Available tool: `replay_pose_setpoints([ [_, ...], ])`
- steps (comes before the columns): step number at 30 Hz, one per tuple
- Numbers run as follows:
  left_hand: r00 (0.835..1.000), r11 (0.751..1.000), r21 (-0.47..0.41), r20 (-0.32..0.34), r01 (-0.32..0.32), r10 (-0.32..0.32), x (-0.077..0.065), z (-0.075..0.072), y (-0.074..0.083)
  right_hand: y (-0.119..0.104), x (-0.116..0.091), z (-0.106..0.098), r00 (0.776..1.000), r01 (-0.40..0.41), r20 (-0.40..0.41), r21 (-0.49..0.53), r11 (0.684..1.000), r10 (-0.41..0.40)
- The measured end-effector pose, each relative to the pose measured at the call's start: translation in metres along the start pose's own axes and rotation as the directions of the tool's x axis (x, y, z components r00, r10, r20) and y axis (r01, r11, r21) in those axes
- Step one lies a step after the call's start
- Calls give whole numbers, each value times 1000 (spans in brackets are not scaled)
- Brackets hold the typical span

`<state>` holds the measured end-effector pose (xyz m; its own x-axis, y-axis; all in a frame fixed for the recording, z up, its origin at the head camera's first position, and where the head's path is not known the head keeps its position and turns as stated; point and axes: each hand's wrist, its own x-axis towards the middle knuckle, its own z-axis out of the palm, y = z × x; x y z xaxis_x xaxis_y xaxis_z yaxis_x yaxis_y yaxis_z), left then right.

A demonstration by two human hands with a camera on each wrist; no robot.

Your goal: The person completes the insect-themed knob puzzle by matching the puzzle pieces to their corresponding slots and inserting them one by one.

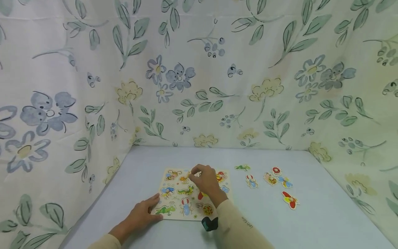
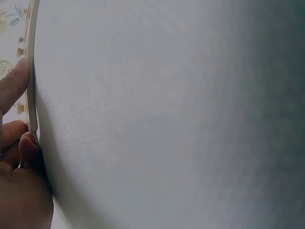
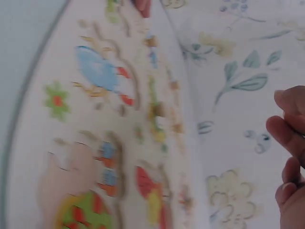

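At seven o'clock on the puzzle board [image 1: 175, 215]: left hand [image 1: 141, 212], thumb and fingers apart. Toward twelve: right hand [image 1: 206, 178], grip I cannot tell, part-hiding red insect [image 1: 200, 195].

The right hand [image 1: 206, 180] blocks part of the board [image 1: 178, 217] from me, and I can't tell whether its fingertips pinch anything. The right sleeve [image 1: 240, 231] covers the lower right corner, its lettering [image 1: 247, 222] too small to read; it and the left sleeve [image 1: 105, 242] run off the bottom edge. The right wrist view blurs the board; the left wrist view leaves a sliver.
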<state>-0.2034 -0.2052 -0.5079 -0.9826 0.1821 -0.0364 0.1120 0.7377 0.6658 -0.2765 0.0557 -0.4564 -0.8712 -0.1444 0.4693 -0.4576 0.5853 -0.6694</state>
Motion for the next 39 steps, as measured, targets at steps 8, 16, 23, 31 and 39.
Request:
replay_pose_setpoints([
  [8, 1000, 1000, 1, -5, 10, -10, 0, 1, -1, -20, 13, -43, 992, 58, -111, 22, 998, -55],
  [16, 1000, 1000, 9, -8, 23, -23, -1, 1, 0, -24, 25, -88, 957, 181, -239, 44, 983, -165],
  [23, 1000, 1000, 5, -5, 29, -29, 1, 1, -1, -20, 27, -133, 923, 209, -335, 16, 978, -192],
  [31, 999, 999, 14, 0, 36, -36, 0, -1, -1, -10, 16, -181, 885, 203, -423, -21, 979, -193],
  [39, 1000, 999, 27, 4, 27, -27, 2, -1, 1, 14, -3, -219, 850, 87, -519, -35, 996, -93],
])
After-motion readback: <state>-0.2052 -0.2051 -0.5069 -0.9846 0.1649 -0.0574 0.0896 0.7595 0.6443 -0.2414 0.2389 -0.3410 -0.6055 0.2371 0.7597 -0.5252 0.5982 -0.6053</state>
